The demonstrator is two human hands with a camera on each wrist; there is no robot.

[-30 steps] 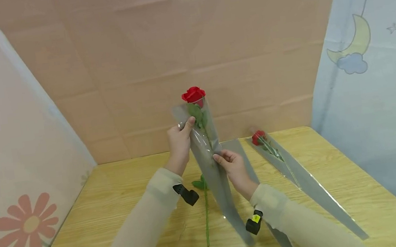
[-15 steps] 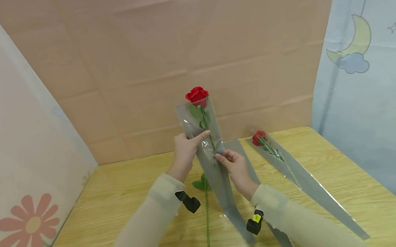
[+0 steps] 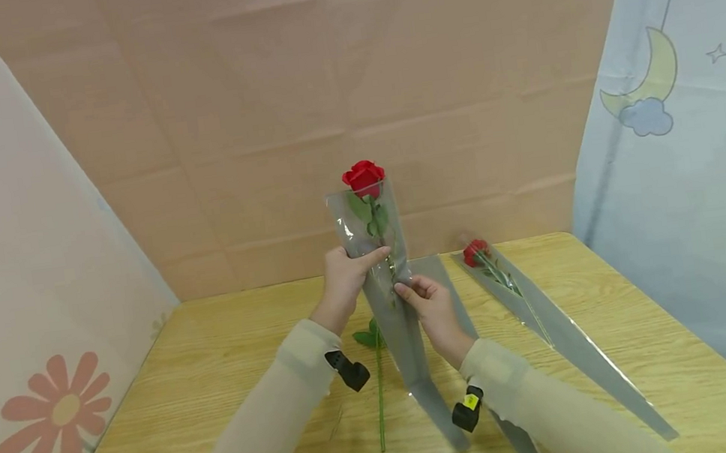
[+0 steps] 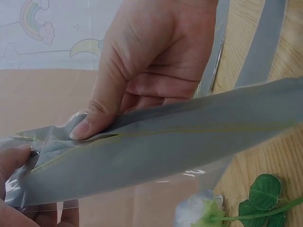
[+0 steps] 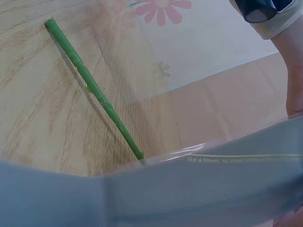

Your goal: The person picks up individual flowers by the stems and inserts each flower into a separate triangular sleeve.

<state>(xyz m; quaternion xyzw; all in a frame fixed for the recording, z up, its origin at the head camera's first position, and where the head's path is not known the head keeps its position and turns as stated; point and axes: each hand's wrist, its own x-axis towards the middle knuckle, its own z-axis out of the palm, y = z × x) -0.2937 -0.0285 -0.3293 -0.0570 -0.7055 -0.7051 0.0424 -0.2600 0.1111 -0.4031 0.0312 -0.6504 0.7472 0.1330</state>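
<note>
A red rose [image 3: 364, 179] stands upright in a grey and clear flower sleeve [image 3: 405, 350], its bloom showing above the top edge and its leaves visible through the film. My left hand [image 3: 347, 277] grips the sleeve below the leaves, thumb across the front. Lower on the right side, my right hand [image 3: 433, 308] pinches the sleeve's edge between thumb and fingers. In the left wrist view, the right hand's thumb [image 4: 87, 126] presses the crinkled film close to the left fingers [image 4: 14, 163]. The sleeve's narrow end hangs toward the table's front.
A loose flower with a green stem [image 3: 380, 406] lies on the wooden table [image 3: 234, 393]; its white bloom [image 4: 196, 210] shows in the left wrist view. Another grey sleeve [image 3: 514, 438] lies behind the held one. At right lies a wrapped red rose [image 3: 475, 253]. Cloth walls surround the table.
My left hand has slid down the sleeve, its thumb now lying across the front. The rose and the sleeve's top have shifted slightly right. My right hand has barely moved.
</note>
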